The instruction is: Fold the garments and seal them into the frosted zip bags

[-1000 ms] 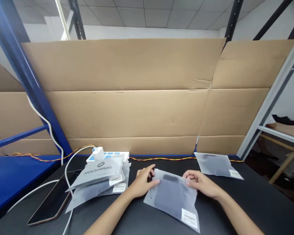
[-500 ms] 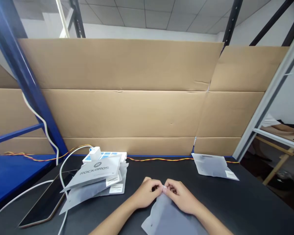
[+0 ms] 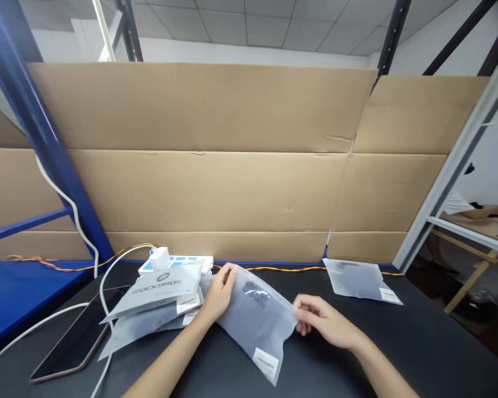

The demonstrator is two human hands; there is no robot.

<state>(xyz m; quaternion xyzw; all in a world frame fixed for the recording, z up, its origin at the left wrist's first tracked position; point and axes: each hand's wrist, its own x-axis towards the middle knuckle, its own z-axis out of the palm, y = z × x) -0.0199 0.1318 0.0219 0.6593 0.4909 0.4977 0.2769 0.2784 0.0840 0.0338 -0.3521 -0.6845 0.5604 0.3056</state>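
Note:
A frosted plastic pouch (image 3: 255, 318) with a dark item inside and a white label near its lower corner is held tilted above the black tabletop. My left hand (image 3: 221, 291) grips its upper left corner, close to the stack of pouches. My right hand (image 3: 318, 319) pinches its right edge with curled fingers. To the left lies a stack of similar grey pouches (image 3: 160, 301), the top one printed ROCKBROS.
Another frosted pouch (image 3: 359, 280) lies at the back right of the black table (image 3: 419, 342). A white power strip (image 3: 176, 263) with cables sits behind the stack, and a dark tablet (image 3: 72, 342) lies at the left. Cardboard sheets (image 3: 232, 188) wall the back.
My hands were together at the pouch's top edge; now they have spread apart and carried the pouch left and up, toward the stack.

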